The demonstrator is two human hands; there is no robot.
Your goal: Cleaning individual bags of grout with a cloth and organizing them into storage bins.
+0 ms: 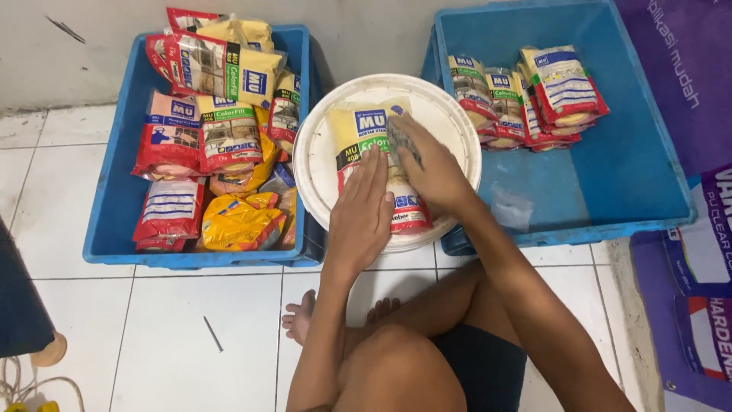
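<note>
A yellow, red and white powder packet [362,137] lies flat on a round white bucket lid [324,164] between two blue crates. My left hand [361,214] presses flat on the packet's lower left part, fingers together. My right hand [427,168] rests on the packet's right side and holds a small dark cloth or scrap [402,140] against it. My bare knees and feet show below the lid.
The blue crate on the left [114,221] holds several similar packets [213,130] piled loosely. The blue crate on the right [640,168] has a row of several upright packets [526,95] at its back. A nail [213,333] lies on the white tile floor. Purple sacks [698,229] lie at right.
</note>
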